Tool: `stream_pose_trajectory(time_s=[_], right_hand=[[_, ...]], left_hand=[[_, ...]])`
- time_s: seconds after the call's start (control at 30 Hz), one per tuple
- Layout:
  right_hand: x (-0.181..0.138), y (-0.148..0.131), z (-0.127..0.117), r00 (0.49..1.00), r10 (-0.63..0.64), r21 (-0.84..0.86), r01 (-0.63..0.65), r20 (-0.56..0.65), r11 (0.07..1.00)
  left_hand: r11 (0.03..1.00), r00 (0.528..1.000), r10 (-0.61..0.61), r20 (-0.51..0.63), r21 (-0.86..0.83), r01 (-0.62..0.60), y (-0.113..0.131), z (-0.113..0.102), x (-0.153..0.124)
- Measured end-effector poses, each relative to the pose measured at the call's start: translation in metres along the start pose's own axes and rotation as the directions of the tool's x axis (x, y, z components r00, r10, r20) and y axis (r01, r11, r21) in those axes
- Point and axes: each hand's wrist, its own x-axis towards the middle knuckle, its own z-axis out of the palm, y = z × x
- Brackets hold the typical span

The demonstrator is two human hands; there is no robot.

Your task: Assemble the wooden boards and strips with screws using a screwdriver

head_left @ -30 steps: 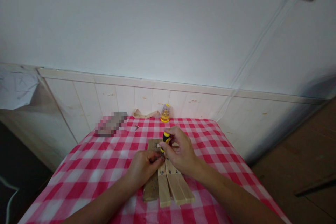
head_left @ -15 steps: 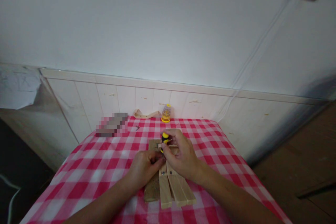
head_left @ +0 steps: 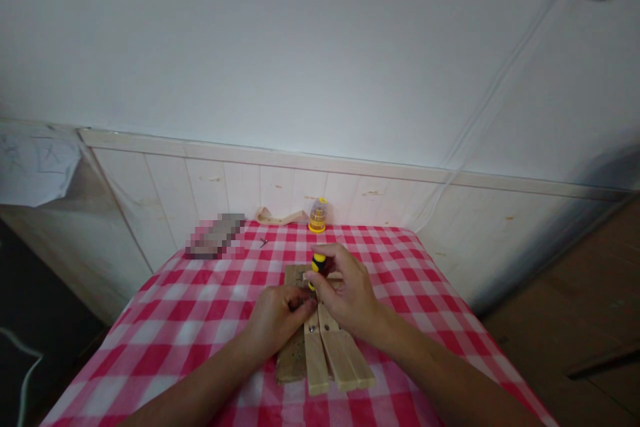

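Several pale wooden slats [head_left: 325,357], joined with screws, lie on the red-and-white checked tablecloth [head_left: 190,320]. My right hand [head_left: 345,297] is closed around a black-and-yellow screwdriver [head_left: 317,265], held upright over the slats' far end. My left hand [head_left: 277,320] rests on the wood beside it, its fingers pinched at the screwdriver's tip; what they pinch is too small to make out.
A small yellow bit-holder jar [head_left: 317,215] stands at the table's far edge, beside a pale curved strip [head_left: 280,217]. A dark screw [head_left: 263,241] lies on the cloth, with a blurred-out object [head_left: 215,236] to its left. White panelled wall stands behind; wooden floor lies to the right.
Both hands stay on the slats. The right hand's fingers have shifted slightly on the screwdriver handle. The view has drifted a little.
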Motion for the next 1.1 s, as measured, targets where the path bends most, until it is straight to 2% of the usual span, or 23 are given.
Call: stream_pose_trajectory(time_s=[0.13,0.33,0.53,0.73,0.93,1.1], right_hand=[[0.0002,0.0035,0.0032,0.997,0.076,0.019,-0.075,-0.031,0.997],[0.0017,0.0061,0.0034,0.995,0.100,0.034,-0.100,-0.021,0.994],[0.0009,0.0053,-0.0015,0.997,0.023,-0.019,-0.021,0.077,1.000],[0.0042,-0.0001,-0.0031,0.999,0.019,0.029,-0.020,0.030,0.999],[0.0076,0.0021,-0.0023,0.996,-0.083,0.018,0.082,0.028,0.996],[0.0054,0.0023,-0.0015,0.998,-0.056,0.018,0.056,-0.003,0.998]], left_hand=[[1.000,1.000,-0.001,0.005,-0.007,0.001,-0.0042,0.0027,0.0007],[1.000,1.000,-0.013,0.008,0.008,0.013,-0.0043,0.0032,0.0016],[1.000,1.000,-0.016,0.002,0.003,0.016,-0.0004,0.0012,0.0008],[0.999,1.000,-0.010,0.020,-0.035,0.011,0.0006,-0.0004,0.0005],[1.000,1.000,-0.021,-0.005,0.001,0.021,-0.0032,0.0008,0.0012],[1.000,1.000,0.012,0.004,-0.016,-0.012,-0.0018,-0.0001,0.0007]])
